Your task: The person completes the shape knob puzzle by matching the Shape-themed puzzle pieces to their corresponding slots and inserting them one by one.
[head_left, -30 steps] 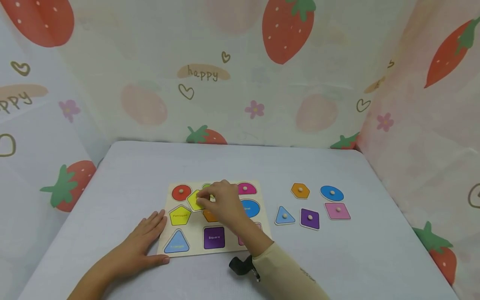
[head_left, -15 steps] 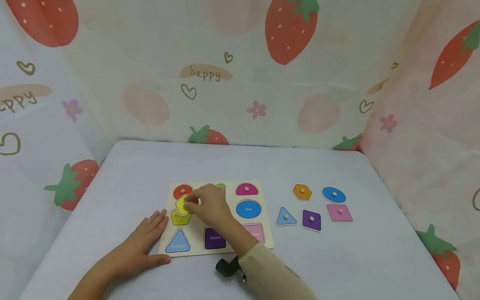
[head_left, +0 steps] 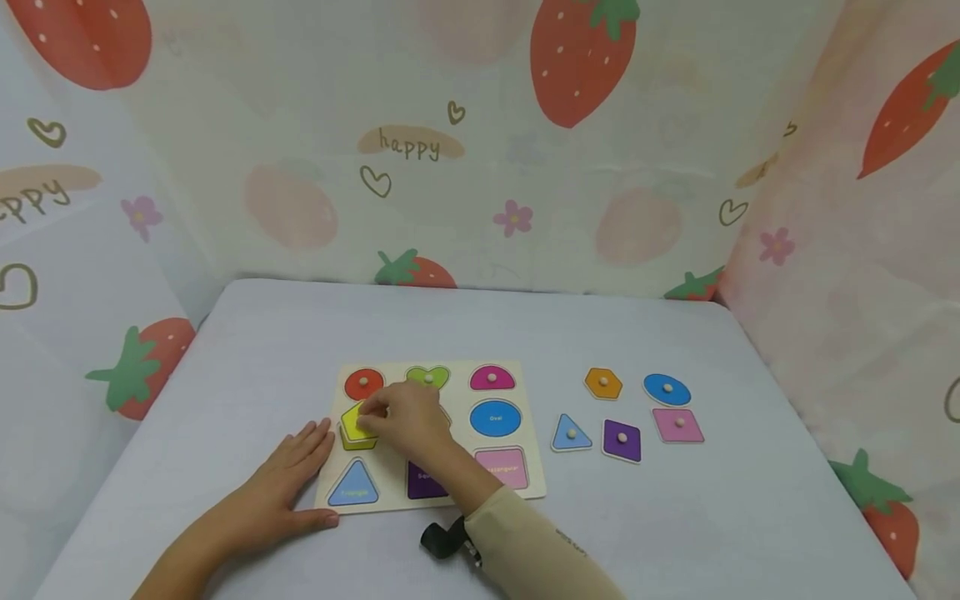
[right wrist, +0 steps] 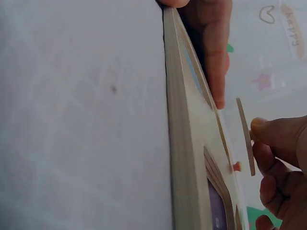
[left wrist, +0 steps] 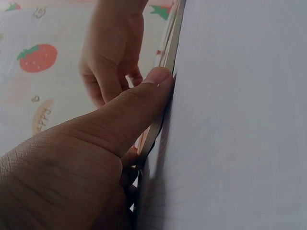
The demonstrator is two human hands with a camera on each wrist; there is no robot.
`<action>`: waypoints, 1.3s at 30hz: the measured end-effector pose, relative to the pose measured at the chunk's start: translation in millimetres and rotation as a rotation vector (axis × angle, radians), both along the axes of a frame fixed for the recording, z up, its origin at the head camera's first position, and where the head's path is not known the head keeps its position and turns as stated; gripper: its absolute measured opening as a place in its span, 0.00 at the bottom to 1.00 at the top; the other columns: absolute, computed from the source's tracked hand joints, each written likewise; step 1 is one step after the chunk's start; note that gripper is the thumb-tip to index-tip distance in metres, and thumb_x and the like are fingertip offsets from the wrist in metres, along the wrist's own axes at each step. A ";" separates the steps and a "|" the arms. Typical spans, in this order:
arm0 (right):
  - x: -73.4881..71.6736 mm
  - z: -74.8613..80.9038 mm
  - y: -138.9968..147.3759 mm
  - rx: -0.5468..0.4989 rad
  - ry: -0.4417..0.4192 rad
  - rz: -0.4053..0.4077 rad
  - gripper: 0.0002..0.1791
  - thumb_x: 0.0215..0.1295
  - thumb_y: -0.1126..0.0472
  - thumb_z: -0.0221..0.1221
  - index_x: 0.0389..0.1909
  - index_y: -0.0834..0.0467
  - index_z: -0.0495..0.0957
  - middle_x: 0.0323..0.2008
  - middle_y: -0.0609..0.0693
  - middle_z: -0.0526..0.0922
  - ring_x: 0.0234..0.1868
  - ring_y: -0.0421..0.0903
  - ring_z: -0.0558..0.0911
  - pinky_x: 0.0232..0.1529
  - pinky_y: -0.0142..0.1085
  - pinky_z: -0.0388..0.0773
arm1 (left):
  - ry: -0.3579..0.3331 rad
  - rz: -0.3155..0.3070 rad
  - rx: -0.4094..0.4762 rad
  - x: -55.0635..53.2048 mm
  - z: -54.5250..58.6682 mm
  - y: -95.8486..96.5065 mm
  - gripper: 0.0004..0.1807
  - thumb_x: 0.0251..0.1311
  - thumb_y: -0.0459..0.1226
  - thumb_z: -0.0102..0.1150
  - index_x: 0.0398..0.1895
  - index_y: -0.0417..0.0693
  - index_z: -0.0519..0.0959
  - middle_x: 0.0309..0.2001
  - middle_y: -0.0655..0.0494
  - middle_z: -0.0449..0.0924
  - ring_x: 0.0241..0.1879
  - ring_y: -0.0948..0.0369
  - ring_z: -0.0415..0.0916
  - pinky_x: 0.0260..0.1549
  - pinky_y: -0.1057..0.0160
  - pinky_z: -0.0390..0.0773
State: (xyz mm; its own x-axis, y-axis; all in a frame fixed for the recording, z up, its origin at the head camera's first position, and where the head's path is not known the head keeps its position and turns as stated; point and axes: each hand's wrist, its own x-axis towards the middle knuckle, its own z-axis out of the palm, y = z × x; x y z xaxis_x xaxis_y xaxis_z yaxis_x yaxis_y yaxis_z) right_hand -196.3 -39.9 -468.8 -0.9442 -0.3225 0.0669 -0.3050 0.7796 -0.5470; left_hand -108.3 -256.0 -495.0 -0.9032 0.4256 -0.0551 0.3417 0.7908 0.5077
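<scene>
The person's right grip (head_left: 408,419) pinches a yellow pentagon (head_left: 351,419), its right side hidden by fingers (head_left: 377,402), over a matching yellow slot (head_left: 358,445) on the puzzle board (head_left: 460,402). The left grip (head_left: 288,477) lies spread against the board's left edge. The right forearm (head_left: 463,479) partly covers a purple slot (head_left: 420,482). Since 1 second ago, the pentagon has moved left; the green heart (head_left: 439,375) shows more. 5 loose pieces (head_left: 615,433) lie right on the counter (head_left: 637,525).

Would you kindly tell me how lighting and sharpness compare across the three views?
Head: soft, even light without strong glare, but the lettering on the board looks soft; left wrist: dimmer, the left hand dark, a shadow on the white cloth along the board's edge; right wrist: the cloth's texture looks blurred, the yellow piece's edge clearer.
</scene>
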 end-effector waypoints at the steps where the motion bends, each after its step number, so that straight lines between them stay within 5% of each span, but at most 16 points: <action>1: -0.4 -1.5 -0.4 -0.002 0.001 0.006 0.07 0.63 0.46 0.71 0.40 0.40 0.91 0.24 0.28 0.80 0.37 0.31 0.74 0.63 0.50 0.72 | 0.003 0.000 -0.002 0.4 0.3 -0.1 0.62 0.51 0.70 0.66 0.81 0.45 0.56 0.83 0.49 0.49 0.82 0.45 0.40 0.66 0.85 0.20; 10: -4.8 -12.2 -3.2 0.004 0.005 0.035 0.07 0.63 0.45 0.70 0.40 0.40 0.91 0.25 0.28 0.83 0.32 0.28 0.75 0.65 0.51 0.69 | 0.013 0.003 0.004 0.9 -0.4 -0.6 0.61 0.51 0.69 0.66 0.81 0.47 0.56 0.83 0.49 0.49 0.82 0.44 0.41 0.66 0.85 0.20; 16: -4.8 -15.2 -5.8 0.049 0.025 0.036 0.06 0.63 0.45 0.70 0.39 0.38 0.91 0.24 0.27 0.83 0.40 0.30 0.76 0.61 0.47 0.70 | -0.040 0.027 0.005 0.3 0.9 1.1 0.62 0.50 0.69 0.67 0.82 0.49 0.55 0.83 0.51 0.47 0.82 0.45 0.38 0.66 0.82 0.20; 24: -1.6 -17.9 -7.8 0.066 0.052 0.020 0.07 0.63 0.44 0.70 0.40 0.37 0.91 0.26 0.28 0.85 0.42 0.33 0.75 0.57 0.43 0.69 | -0.017 0.011 0.005 0.0 1.6 1.6 0.61 0.51 0.69 0.66 0.81 0.46 0.56 0.83 0.49 0.47 0.82 0.44 0.39 0.65 0.84 0.20; 39: -0.5 -22.6 -10.4 0.107 0.070 0.011 0.09 0.63 0.42 0.70 0.42 0.36 0.91 0.25 0.27 0.84 0.42 0.33 0.75 0.63 0.46 0.68 | 0.003 0.001 0.001 -0.6 -3.3 -0.2 0.62 0.51 0.70 0.65 0.81 0.45 0.56 0.83 0.48 0.48 0.82 0.44 0.40 0.66 0.84 0.20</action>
State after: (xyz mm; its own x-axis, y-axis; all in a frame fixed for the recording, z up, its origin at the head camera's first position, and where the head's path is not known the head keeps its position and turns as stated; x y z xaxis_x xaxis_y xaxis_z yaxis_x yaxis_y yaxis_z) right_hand -196.8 -50.3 -491.5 -0.9347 -0.3418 0.0972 -0.3485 0.8286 -0.4382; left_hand -108.9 -256.2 -498.3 -0.9039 0.4247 -0.0520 0.3424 0.7908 0.5074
